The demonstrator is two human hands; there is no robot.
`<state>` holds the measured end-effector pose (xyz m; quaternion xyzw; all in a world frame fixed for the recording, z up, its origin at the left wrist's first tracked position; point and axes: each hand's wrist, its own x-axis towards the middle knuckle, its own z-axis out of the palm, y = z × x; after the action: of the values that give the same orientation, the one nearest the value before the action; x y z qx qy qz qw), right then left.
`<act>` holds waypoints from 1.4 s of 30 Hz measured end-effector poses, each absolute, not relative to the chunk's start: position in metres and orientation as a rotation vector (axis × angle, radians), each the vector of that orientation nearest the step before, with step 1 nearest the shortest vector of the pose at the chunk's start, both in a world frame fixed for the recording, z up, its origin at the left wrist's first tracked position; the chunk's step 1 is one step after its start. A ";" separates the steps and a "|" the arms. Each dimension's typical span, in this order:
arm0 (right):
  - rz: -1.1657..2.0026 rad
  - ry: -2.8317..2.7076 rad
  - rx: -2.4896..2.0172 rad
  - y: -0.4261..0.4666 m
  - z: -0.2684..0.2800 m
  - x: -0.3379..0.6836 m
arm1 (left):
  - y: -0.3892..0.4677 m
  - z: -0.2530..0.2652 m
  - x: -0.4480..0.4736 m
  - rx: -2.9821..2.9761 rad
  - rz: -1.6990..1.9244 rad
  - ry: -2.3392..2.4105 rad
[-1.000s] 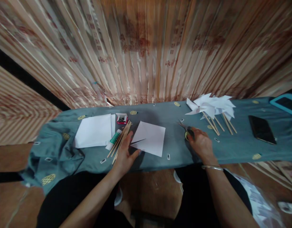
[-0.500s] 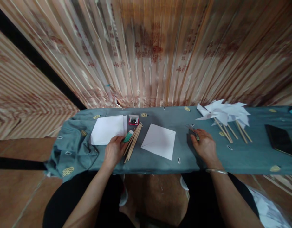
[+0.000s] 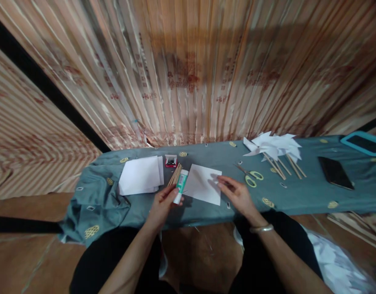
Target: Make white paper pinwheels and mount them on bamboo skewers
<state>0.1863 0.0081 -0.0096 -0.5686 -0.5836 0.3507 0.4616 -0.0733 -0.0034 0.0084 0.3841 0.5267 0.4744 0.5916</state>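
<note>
My left hand (image 3: 163, 205) grips a white and green glue stick (image 3: 182, 183), tilted upright at the left edge of a square white sheet of paper (image 3: 203, 187). Behind that hand lies a bundle of wooden sticks (image 3: 175, 174), partly hidden by it. At the right edge of the sheet is my right hand (image 3: 238, 198), its fingers apart and nothing visible in them. Scissors with yellow-green handles (image 3: 252, 179) rest on the cloth beyond the right hand.
On the left is a stack of white paper (image 3: 140, 175), beside a small red box (image 3: 171, 161) of dark pieces. Paper pinwheels (image 3: 276, 147) on sticks lie at the right. Farther right are a black phone (image 3: 334, 173) and a blue-framed object (image 3: 363, 143). Green cloth (image 3: 188, 216) covers the narrow table.
My left hand has lifted the glue stick and moved it right to the sheet. My right hand has let go of the scissors and moved left to the sheet's edge. The view has shifted.
</note>
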 end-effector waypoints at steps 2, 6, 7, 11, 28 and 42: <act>1.340 -1.313 -1.117 -0.003 -0.001 0.162 | -0.015 0.013 -0.054 0.754 1.012 1.056; 1.688 -1.094 -0.916 -0.015 0.010 0.137 | -0.028 0.015 -0.035 0.716 0.893 0.903; 1.704 -1.043 -0.912 -0.016 0.011 0.135 | -0.029 0.014 -0.035 0.724 0.885 0.903; 1.707 -0.764 -0.884 -0.008 0.007 0.144 | -0.027 0.003 -0.048 0.890 0.879 0.993; 1.870 -0.285 -0.727 0.021 -0.010 0.167 | 0.048 -0.037 -0.120 1.924 1.015 1.627; 1.557 -0.427 -0.947 0.035 0.001 0.202 | 0.014 -0.010 -0.033 2.597 0.650 1.194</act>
<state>0.2021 0.0350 0.0014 -0.4072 -0.1838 0.6697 0.5932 -0.0326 0.0145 -0.0100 0.8811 0.4050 0.2206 0.1050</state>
